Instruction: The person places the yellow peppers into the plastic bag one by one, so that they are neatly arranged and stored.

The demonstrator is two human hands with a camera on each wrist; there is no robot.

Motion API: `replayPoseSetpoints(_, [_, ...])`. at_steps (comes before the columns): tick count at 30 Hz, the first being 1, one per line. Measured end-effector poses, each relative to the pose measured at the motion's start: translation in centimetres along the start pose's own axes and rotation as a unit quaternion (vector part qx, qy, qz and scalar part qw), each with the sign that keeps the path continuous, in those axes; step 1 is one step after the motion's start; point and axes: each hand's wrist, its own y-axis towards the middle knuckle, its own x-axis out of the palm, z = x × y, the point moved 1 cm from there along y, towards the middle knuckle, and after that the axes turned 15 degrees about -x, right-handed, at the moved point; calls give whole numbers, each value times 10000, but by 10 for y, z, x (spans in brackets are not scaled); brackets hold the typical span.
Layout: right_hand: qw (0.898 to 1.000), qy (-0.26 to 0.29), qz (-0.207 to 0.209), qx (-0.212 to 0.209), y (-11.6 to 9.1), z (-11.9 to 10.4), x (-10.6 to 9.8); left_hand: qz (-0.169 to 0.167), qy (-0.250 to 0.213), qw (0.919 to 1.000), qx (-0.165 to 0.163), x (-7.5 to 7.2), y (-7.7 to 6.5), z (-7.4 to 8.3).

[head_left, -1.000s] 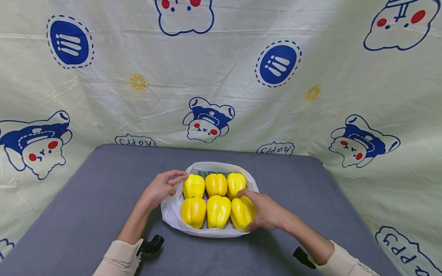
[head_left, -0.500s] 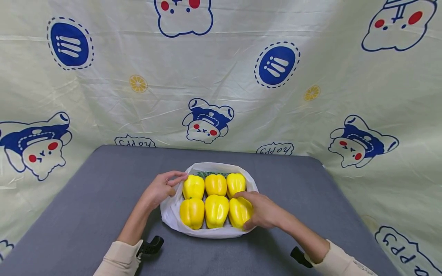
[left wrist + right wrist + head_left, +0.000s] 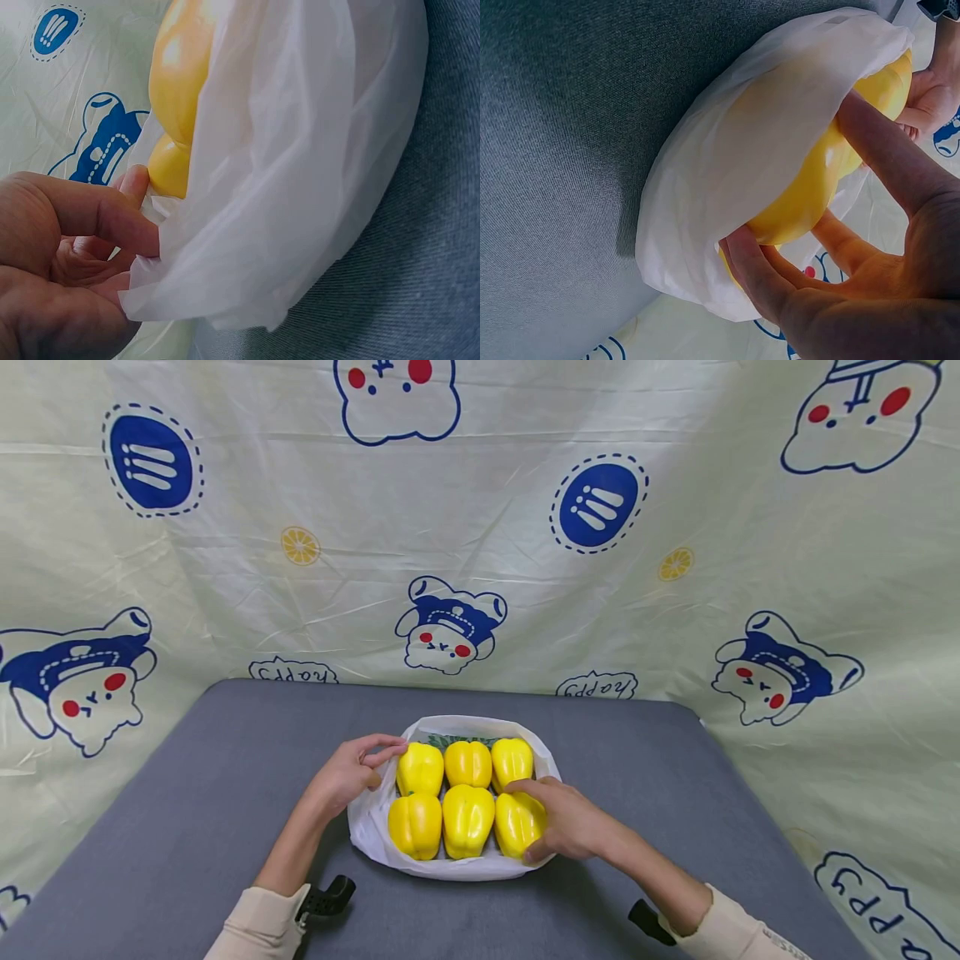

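Several yellow bell peppers stand in two rows inside a white plastic bag (image 3: 465,867) with its mouth rolled open, in the head view. My left hand (image 3: 345,781) is at the bag's left edge; in the left wrist view its thumb and fingers pinch the thin plastic (image 3: 285,165), beside a pepper (image 3: 180,75). On the other side, my right hand (image 3: 573,822) grips the front right yellow bell pepper (image 3: 519,827). Fingers and thumb curve round that pepper (image 3: 802,199) in the right wrist view, with fingertips inside the bag's rim.
A grey cloth-covered table (image 3: 465,922) lies under the bag. Behind and beside it hangs a pale sheet (image 3: 517,610) printed with cartoons. Something green and leafy-looking (image 3: 438,741) shows at the bag's back inner edge. A black wrist strap mount (image 3: 327,896) juts from the left sleeve.
My right hand has moved slightly left, and the front row of peppers has shifted left with it inside the bag. The left hand keeps its place at the bag's edge.
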Motion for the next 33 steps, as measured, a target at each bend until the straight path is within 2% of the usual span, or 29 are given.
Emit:
replayPoseSetpoints(12, [9998, -35, -33, -191, -2, 2, 0, 30, 58, 10000, -50, 1, -2, 0])
replayPoseSetpoints(33, [9999, -37, -52, -137, -4, -2, -2, -11, 66, 10000, 46, 1, -2, 0])
